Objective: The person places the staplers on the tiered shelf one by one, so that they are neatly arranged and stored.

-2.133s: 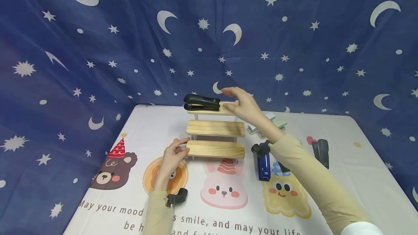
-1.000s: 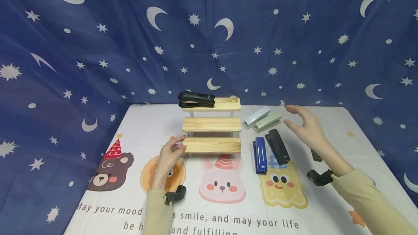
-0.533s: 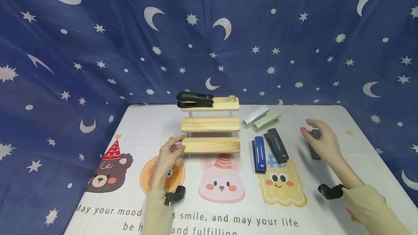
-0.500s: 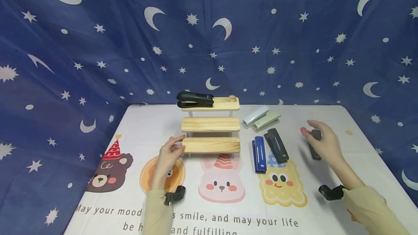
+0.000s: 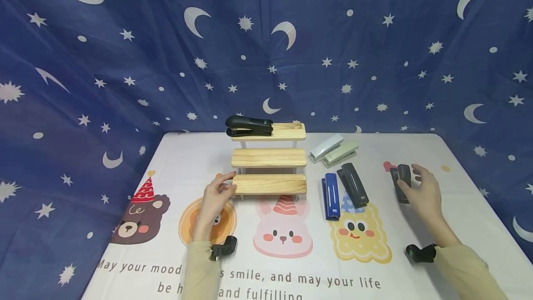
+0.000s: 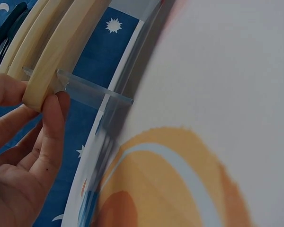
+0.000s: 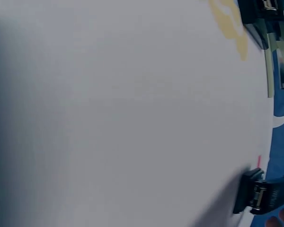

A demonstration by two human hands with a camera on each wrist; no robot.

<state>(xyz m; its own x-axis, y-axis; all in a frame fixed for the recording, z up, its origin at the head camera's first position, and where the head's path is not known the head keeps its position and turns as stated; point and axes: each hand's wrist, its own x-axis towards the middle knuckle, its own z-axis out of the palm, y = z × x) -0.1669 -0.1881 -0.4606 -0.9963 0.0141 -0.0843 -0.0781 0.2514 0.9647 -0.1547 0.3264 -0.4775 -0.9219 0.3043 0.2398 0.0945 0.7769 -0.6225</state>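
The left hand point(image 5: 214, 202) pinches the left end of the lowest board of a three-step wooden rack point(image 5: 270, 184), thumb above and fingers below, as the left wrist view shows. The rack stands on the far half of the table point(image 5: 245, 235), left of the staplers lying there. The right hand point(image 5: 426, 196) is at the right side of the table, thumb and fingers parted about the small black stapler point(image 5: 404, 173), thumb in front of it and fingers on its right; whether they touch it I cannot tell. That stapler rests on the table, and in the right wrist view its side carries pale lettering, too small to read.

A long black stapler point(image 5: 250, 125) lies along the left part of the top board, its left end jutting slightly past the edge, with a tiny pale mark near its right end. Between the rack and the right hand lie a blue stapler point(image 5: 331, 196) and, just right of it, a larger black stapler point(image 5: 354, 184), each with a small light label near its near end, not clearly legible. Farther back are a whitish stapler point(image 5: 326, 147) and a pale green stapler point(image 5: 341, 153), close together and slanted.

Printed along the near part of the tablecloth point(image 5: 325, 270) are "May your mood", then "smile, and may your life", with "and fulfilling" beneath; the left sleeve point(image 5: 201, 267) hides some words.
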